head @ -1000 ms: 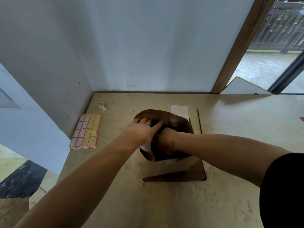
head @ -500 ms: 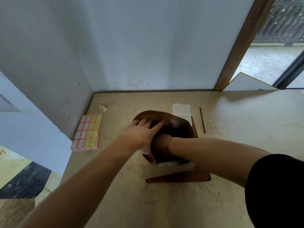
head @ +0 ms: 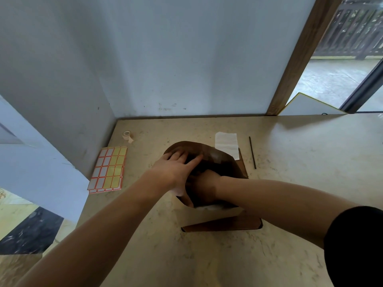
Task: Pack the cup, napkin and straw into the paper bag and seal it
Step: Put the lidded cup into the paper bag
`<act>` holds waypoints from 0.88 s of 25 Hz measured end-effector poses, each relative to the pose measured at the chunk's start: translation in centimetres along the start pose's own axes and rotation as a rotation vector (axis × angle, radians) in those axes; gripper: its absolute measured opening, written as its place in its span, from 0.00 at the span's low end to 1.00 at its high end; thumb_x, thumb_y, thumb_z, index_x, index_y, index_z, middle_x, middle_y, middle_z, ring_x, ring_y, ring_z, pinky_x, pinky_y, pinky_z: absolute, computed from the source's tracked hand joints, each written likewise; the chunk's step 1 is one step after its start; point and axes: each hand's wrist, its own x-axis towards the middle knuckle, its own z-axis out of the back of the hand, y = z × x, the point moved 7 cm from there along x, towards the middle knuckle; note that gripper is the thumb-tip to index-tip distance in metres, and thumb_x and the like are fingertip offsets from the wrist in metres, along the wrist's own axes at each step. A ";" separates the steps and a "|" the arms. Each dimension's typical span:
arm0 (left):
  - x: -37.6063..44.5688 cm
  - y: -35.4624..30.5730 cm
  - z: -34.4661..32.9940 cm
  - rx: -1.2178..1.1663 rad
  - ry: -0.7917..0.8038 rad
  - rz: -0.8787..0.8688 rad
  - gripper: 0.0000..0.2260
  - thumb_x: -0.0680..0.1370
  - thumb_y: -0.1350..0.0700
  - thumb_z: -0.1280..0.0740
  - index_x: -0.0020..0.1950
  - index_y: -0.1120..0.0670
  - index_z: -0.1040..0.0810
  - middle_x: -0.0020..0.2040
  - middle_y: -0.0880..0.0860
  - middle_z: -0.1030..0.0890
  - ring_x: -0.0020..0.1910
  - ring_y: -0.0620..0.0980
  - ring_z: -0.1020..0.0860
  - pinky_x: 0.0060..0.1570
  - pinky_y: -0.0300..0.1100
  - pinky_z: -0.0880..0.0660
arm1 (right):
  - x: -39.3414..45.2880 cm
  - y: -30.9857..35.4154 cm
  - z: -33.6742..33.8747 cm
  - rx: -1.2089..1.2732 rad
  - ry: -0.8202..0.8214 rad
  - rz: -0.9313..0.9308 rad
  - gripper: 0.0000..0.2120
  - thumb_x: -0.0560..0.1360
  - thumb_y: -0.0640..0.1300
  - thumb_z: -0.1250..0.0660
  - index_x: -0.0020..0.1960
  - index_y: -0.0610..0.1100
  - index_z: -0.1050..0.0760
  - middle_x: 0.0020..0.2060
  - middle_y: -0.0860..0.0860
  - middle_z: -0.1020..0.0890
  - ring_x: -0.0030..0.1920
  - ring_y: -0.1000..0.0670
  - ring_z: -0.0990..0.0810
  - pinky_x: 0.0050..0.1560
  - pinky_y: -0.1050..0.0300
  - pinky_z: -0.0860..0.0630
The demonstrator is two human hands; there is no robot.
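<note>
Two hands work at the open mouth of the brown paper bag (head: 226, 162), which stands near the middle of the beige counter (head: 300, 154). The left hand (head: 176, 170) lies over the bag's left rim with its fingers (head: 178, 155) spread and reaching inside against the far wall, thumb pointing toward the bag's centre. The right hand (head: 205, 183) is sunk into the bag past the knuckles; whether it is gripping anything cannot be told, since its fingers are hidden in the dark interior. A pale patch shows at the bag's near rim under the right wrist, too unclear to name, and the cup itself cannot be made out. The bag's brown base flap (head: 221, 224) juts out flat on the counter on the near side of the bag.

Just behind the bag, touching its far right rim in this view, lies the white napkin (head: 226, 143), flat and unfolded. To the right of the bag, apart from it, the thin dark straw (head: 252, 152) lies on the counter running front to back. Left of the bag sits a sheet of red-bordered labels (head: 108, 168), white and yellow, near the wall. Behind and left of the bag, a small roll of tape (head: 127, 136) rests close to the counter's corner
</note>
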 end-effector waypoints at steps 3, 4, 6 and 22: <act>0.3 0.0 -0.3 0.041 -0.032 -0.006 0.60 0.60 0.30 0.26 0.77 0.41 0.65 0.80 0.54 0.56 0.78 0.55 0.60 0.74 0.55 0.59 | -0.8 -0.2 1.1 -0.009 -0.053 0.033 0.41 0.74 0.66 0.39 0.79 0.51 0.50 0.78 0.46 0.45 0.77 0.39 0.46 0.74 0.35 0.47; 0.4 0.1 -0.2 0.051 -0.039 -0.011 0.60 0.60 0.30 0.27 0.77 0.42 0.65 0.80 0.54 0.55 0.78 0.55 0.59 0.74 0.55 0.59 | -1.5 -0.3 1.6 0.025 -0.076 0.036 0.41 0.73 0.67 0.38 0.78 0.51 0.50 0.78 0.46 0.44 0.76 0.39 0.44 0.73 0.35 0.43; 0.5 0.4 -0.3 0.037 -0.045 -0.009 0.61 0.60 0.29 0.27 0.77 0.42 0.66 0.80 0.54 0.55 0.78 0.55 0.59 0.74 0.55 0.59 | -3.3 -0.7 2.7 0.070 -0.111 0.022 0.42 0.73 0.68 0.38 0.78 0.50 0.50 0.77 0.46 0.41 0.74 0.39 0.41 0.70 0.37 0.37; 0.5 -0.3 0.5 0.008 -0.191 -0.130 0.53 0.66 0.29 0.32 0.76 0.42 0.66 0.80 0.53 0.53 0.78 0.53 0.56 0.71 0.49 0.63 | -14.4 -7.0 6.6 0.016 -0.464 -0.177 0.43 0.70 0.72 0.40 0.77 0.54 0.47 0.77 0.54 0.42 0.78 0.47 0.52 0.75 0.46 0.52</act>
